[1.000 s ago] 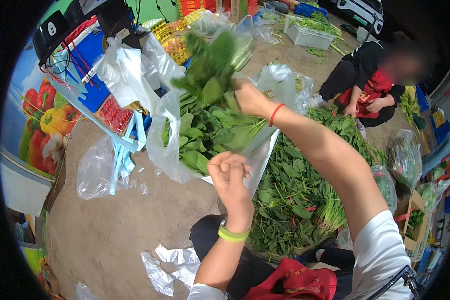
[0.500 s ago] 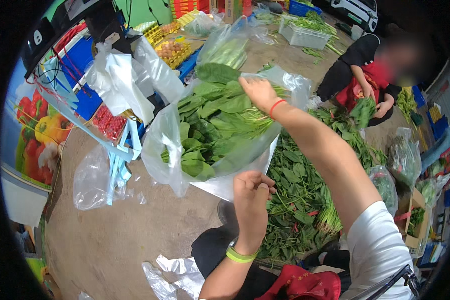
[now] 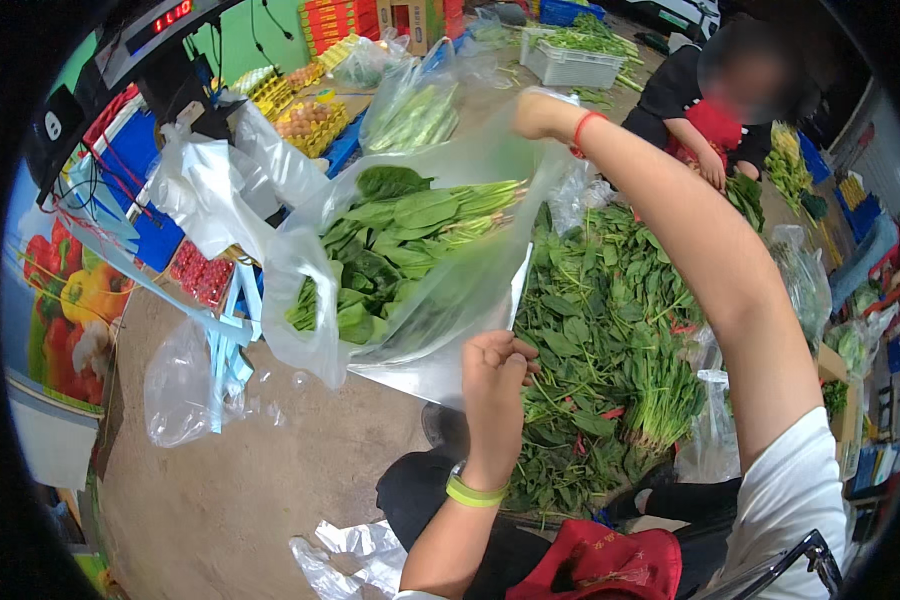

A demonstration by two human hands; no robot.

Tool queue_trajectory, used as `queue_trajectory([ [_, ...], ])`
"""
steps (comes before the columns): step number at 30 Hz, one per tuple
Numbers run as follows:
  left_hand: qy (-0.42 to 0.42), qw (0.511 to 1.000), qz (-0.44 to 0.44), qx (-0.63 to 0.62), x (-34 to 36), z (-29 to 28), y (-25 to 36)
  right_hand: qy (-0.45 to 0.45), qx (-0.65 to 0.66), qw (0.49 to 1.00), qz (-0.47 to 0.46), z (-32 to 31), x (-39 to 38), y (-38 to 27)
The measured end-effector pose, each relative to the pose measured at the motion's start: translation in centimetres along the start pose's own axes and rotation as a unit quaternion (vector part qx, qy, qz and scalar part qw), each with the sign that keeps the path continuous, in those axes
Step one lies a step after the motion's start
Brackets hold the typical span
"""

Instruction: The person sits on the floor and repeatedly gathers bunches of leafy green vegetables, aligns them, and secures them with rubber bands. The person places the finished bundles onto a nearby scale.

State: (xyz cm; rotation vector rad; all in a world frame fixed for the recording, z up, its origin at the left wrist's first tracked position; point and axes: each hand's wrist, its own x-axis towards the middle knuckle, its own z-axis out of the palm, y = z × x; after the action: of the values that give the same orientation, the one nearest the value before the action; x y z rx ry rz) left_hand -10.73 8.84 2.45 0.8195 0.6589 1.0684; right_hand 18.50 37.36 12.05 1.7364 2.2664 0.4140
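A clear plastic bag (image 3: 440,300) full of green leafy vegetables (image 3: 390,240) hangs tilted in the air in front of me. My left hand (image 3: 495,375), with a green wristband, pinches the bag's near lower edge. My right hand (image 3: 535,112), wearing a red wrist cord, is raised and grips the bag's far upper edge. The leaves lie sideways inside, stems pointing right.
A big pile of loose leafy greens (image 3: 600,350) covers the floor below my right arm. A person in black and red (image 3: 705,110) crouches at the far right sorting greens. Hanging plastic bags (image 3: 210,190), crates, egg trays (image 3: 305,120) and a white basket (image 3: 570,62) stand behind.
My right hand rose higher and further away, tipping the bag onto its side. My left hand shifted down along the bag's near edge; the leaves slid deeper inside.
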Motion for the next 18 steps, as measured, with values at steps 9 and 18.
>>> queue_trajectory([
  [9, -0.06, 0.996, 0.004, 0.068, 0.0, 3.6, -5.1, -0.059, 0.513, 0.839, 0.17, 1.8, -2.8, 2.3],
  [18, -0.087, 0.986, -0.06, 0.127, -2.2, 6.0, -6.9, 0.044, 0.67, 0.662, 0.333, 9.6, -48.5, 2.7],
])
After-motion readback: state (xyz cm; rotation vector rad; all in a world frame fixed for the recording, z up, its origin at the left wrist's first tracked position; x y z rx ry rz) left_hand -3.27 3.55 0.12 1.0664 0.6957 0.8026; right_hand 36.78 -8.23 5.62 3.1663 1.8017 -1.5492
